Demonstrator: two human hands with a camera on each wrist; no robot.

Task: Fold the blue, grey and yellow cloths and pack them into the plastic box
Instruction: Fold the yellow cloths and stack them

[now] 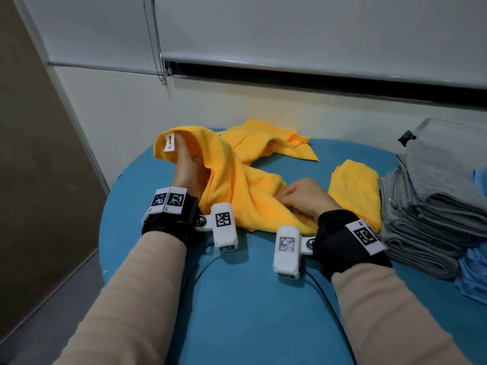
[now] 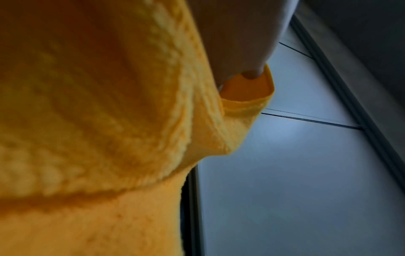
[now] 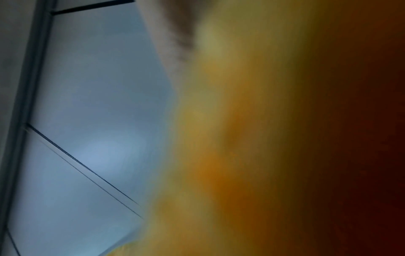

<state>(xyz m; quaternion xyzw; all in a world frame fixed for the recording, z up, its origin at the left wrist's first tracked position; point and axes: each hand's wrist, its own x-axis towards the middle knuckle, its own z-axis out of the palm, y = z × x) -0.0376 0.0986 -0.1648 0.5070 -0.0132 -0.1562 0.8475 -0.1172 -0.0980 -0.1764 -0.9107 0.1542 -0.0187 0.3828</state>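
The left hand (image 1: 188,164) pinches the soft, limp yellow terry cloth (image 1: 237,185) by its tagged corner; the right hand (image 1: 305,200) grips a lower fold. Corners look best for holding.

place: indoor room, likely home | cues: roller blind (image 1: 316,30) with bead chain (image 1: 155,40); teal-covered table (image 1: 237,299)

Left hand (image 1: 188,164) raised, fingers pinched; right hand (image 1: 303,198) low, fingers curled
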